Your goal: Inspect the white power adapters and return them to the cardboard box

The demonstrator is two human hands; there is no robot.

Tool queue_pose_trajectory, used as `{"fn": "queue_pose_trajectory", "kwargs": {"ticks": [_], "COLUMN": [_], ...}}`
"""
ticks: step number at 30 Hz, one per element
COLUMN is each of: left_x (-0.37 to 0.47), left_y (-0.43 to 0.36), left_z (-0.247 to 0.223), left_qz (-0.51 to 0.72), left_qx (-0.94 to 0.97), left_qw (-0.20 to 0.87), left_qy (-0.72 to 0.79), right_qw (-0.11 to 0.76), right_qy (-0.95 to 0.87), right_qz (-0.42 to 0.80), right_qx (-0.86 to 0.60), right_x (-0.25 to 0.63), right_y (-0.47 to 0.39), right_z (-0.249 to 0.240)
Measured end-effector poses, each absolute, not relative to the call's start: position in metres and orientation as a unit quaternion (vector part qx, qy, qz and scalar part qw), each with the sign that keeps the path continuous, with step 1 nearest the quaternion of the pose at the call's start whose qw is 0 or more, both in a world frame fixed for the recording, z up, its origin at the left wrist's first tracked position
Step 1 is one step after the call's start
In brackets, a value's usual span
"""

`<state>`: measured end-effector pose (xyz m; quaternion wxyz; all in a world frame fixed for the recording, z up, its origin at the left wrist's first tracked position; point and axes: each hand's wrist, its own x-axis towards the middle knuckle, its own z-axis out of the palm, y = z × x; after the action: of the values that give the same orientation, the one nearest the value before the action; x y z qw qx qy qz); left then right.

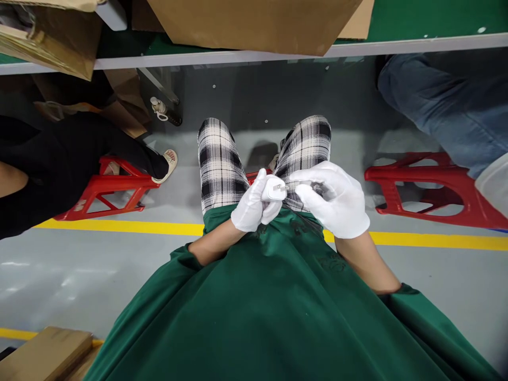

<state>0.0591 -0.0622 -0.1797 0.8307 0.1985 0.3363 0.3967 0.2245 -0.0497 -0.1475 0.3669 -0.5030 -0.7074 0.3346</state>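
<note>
My left hand (254, 205), in a white glove, is closed around a small white block with a rounded-square face (275, 188), which looks like a charger plug. The face is turned toward my right hand. In a white glove too, my right hand (335, 200) pinches a thin metal tool (292, 185). Its narrow tip reaches the face of the block; whether it touches, I cannot tell. The tool's exact kind is unclear, and its rear part is partly hidden by the fingers. Both hands are above my lap, over checked trousers (222, 164).
Ahead runs a green workbench with a pale edge (222, 57), bearing a large cardboard box (257, 24) and an open carton (59, 37). Seated people flank me on red stools (107, 190). Another cardboard box (45, 354) lies behind at left. A yellow line (130, 226) crosses the floor.
</note>
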Motion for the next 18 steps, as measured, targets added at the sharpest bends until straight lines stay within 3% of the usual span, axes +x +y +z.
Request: {"fn": "queue_pose_trajectory", "kwargs": {"ticks": [8,13,18], "left_x": [0.059,0.058,0.059], "left_y": [-0.068,-0.069,-0.069], "left_z": [-0.185,-0.185,-0.181], "left_qz": [0.430,0.429,0.452], "left_qx": [0.308,0.297,0.309], "left_qw": [0.757,0.759,0.734], "left_qy": [0.384,0.389,0.402], "right_qw": [0.363,0.369,0.383], "right_qy": [-0.737,-0.677,-0.673], "right_qz": [0.329,0.415,0.392], "right_qx": [-0.466,-0.484,-0.497], "right_x": [0.216,0.216,0.216], "right_y": [-0.052,-0.052,-0.054], "right_z": [-0.146,-0.143,-0.143]}}
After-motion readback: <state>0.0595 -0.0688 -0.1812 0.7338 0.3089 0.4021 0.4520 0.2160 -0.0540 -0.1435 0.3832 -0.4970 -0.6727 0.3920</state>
